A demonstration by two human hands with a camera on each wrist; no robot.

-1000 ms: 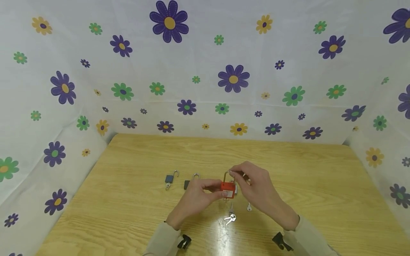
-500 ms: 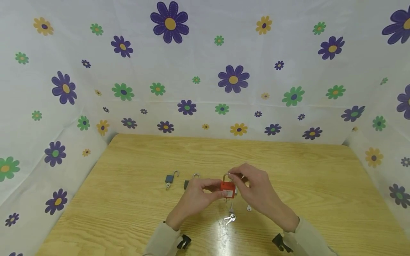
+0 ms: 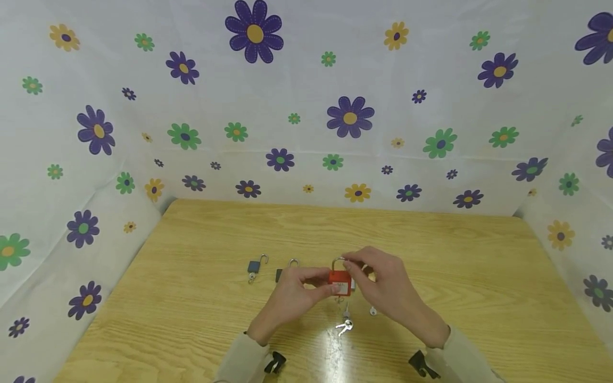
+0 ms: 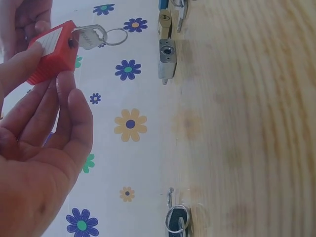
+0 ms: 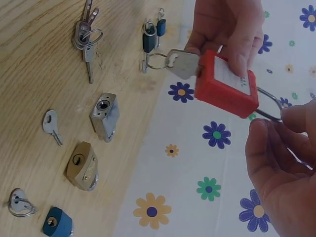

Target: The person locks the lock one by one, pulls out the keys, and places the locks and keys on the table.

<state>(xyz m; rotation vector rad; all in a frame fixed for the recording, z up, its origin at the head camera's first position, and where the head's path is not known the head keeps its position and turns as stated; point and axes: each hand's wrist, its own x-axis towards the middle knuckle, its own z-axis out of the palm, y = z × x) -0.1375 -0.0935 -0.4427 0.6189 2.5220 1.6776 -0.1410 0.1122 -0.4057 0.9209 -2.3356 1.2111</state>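
A red padlock (image 3: 340,276) with a white label is held up over the table. My left hand (image 3: 291,298) grips its body, thumb across the label. With thumb and fingertips, my right hand (image 3: 387,279) pinches the metal shackle (image 5: 270,97). A key (image 5: 183,64) on a ring sticks out of the keyhole at the bottom of the body, as the right wrist view shows. The far part of the shackle is hidden behind the right fingers in the head view.
On the table (image 3: 206,330) lie a silver padlock (image 5: 105,118), a brass padlock (image 5: 82,166) and a blue padlock (image 5: 58,223). Nearby are a loose key (image 5: 51,123) and a key bunch (image 5: 85,39). Left stand a dark padlock (image 3: 279,275) and an unlocked blue-grey padlock (image 3: 254,267).
The shackle has moved down toward the padlock body, so less of it shows above the red case. My right hand lowered slightly with it; the left hand kept its grip.
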